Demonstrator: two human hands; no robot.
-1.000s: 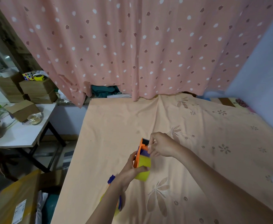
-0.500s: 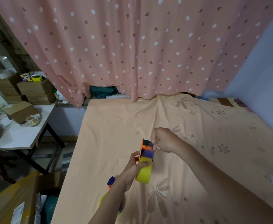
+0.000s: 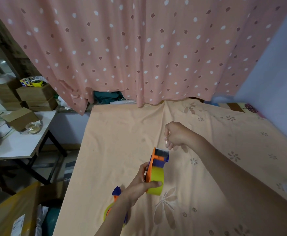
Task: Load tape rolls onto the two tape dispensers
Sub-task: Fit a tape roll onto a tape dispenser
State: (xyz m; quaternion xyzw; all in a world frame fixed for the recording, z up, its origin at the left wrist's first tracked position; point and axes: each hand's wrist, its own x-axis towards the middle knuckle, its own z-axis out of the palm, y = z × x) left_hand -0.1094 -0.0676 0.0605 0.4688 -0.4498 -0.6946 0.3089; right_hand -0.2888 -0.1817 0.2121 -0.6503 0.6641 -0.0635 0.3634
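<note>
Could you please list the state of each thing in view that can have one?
Orange tape dispenser: held upright off the cloth, yellow tape roll mounted.
Left hand: grips that dispenser and roll.
Right hand: fingers pinched above the dispenser's cutter end; tape end too faint to confirm.
Second dispenser: lying on the cloth, partly hidden by the left arm.

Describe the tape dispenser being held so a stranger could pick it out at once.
Start at the peach floral bedsheet covering the bed. Above its near middle, the left hand grips an orange and purple plastic tape dispenser carrying a yellow tape roll. Unlike the second dispenser, lying mostly hidden under that forearm, it is raised upright.
</note>
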